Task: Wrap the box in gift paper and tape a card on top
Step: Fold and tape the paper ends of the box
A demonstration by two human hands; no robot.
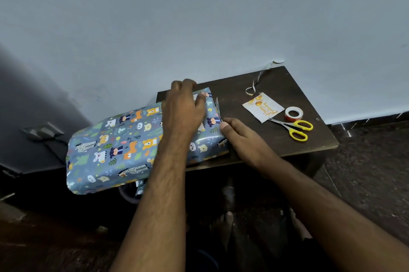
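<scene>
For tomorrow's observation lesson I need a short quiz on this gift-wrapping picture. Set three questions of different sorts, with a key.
1. True or false: the card is already taped on top of the wrapped box.
2. Which thing lies nearest the yellow-handled scissors? A) the tape roll B) the wrapped box C) the ribbon strip
3. Fill in: the left hand rests on the box's ____, while the right hand presses at its right end.

Key
1. False; it lies on the table, apart from the box.
2. A
3. top
</scene>
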